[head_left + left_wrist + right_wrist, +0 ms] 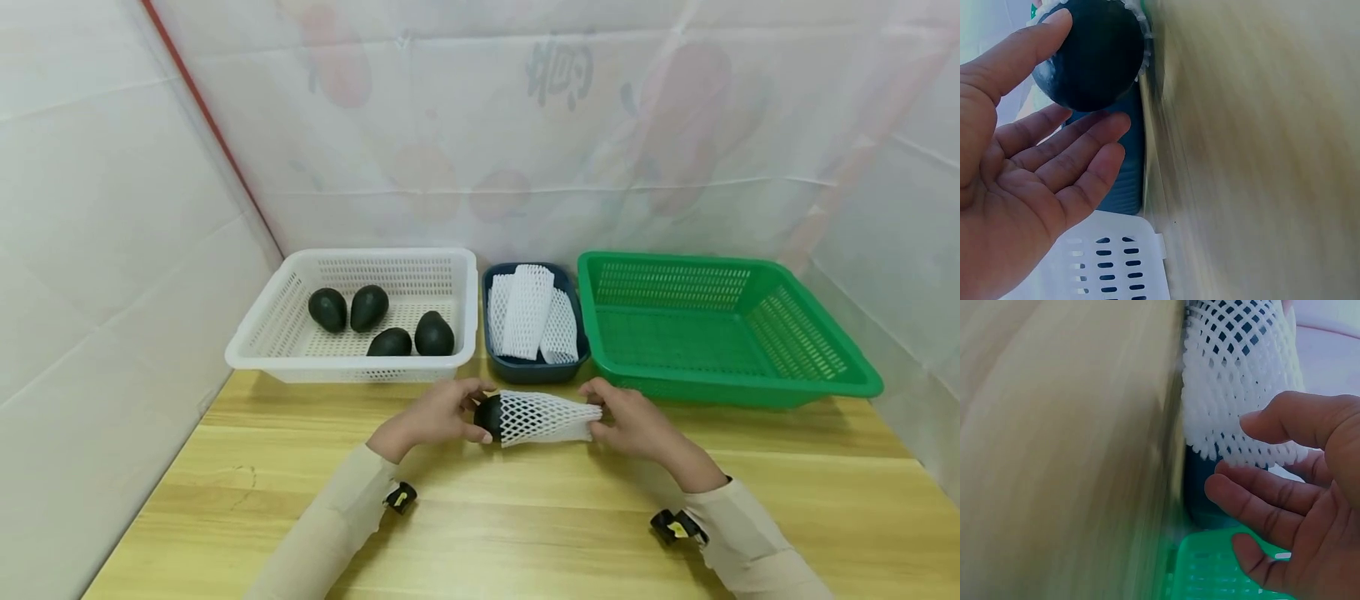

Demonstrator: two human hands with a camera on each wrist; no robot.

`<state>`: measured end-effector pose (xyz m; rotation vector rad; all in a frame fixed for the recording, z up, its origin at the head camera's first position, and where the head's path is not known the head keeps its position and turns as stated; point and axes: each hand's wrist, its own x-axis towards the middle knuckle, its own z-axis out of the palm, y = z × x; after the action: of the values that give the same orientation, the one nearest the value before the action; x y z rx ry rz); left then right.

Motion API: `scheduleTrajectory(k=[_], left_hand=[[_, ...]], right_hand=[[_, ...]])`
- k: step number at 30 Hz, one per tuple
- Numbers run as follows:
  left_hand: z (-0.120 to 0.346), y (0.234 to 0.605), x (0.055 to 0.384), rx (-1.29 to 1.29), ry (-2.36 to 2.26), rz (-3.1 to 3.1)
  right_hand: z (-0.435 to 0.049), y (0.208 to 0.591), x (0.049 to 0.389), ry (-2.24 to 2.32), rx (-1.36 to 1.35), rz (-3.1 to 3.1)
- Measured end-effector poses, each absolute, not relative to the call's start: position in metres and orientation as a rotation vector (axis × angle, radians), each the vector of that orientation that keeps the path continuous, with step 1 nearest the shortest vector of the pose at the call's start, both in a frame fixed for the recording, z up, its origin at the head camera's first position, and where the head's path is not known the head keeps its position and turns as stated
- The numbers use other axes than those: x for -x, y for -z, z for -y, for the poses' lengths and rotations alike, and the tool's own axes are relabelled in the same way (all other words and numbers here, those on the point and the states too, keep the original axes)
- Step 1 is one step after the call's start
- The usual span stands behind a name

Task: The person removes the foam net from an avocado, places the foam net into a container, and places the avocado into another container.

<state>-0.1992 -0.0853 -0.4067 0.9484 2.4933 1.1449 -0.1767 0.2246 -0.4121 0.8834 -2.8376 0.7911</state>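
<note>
A dark avocado (pixel 488 416) sits partly inside a white foam net sleeve (pixel 547 418), its bare rounded end toward the left. My left hand (pixel 444 414) holds that end, the thumb on its skin and the other fingers spread beneath in the left wrist view. At the sleeve's right end my right hand (pixel 628 419) holds the mesh with the thumb in front. In the right wrist view, the sleeve's loose edge (pixel 1244 450) lies between thumb and fingers; part of the index finger is hidden behind the mesh.
Behind the hands, a white basket (pixel 352 364) holds several avocados (pixel 434 334). Beside it stands a dark blue tray (pixel 534 372) with more foam sleeves (pixel 528 312). A green basket (pixel 738 385) is at the right. All stand on the wooden table (pixel 525 533), before a white curtain.
</note>
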Motion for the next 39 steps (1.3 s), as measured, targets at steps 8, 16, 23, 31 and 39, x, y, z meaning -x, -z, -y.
scheduleTrajectory(k=[8, 16, 23, 31, 39], left_hand=[[0.08, 0.403, 0.193, -1.003, -1.113, -2.548], [0.069, 0.406, 0.194, -1.056, -1.091, -2.548], [0.068, 0.408, 0.194, -1.044, -1.139, -2.499], [0.07, 0.406, 0.194, -1.056, -1.129, -2.509], [0.077, 0.402, 0.197, -1.039, -1.144, -2.513]], right_hand=[[-0.211, 0.408, 0.171, -0.821, -1.015, 2.837], [-0.185, 0.41, 0.172, -0.826, -1.161, 2.766], [-0.179, 0.413, 0.174, -0.82, -1.137, 2.778], [-0.181, 0.413, 0.173, -0.841, -1.095, 2.732], [-0.186, 0.409, 0.175, -0.794, -1.071, 2.669]])
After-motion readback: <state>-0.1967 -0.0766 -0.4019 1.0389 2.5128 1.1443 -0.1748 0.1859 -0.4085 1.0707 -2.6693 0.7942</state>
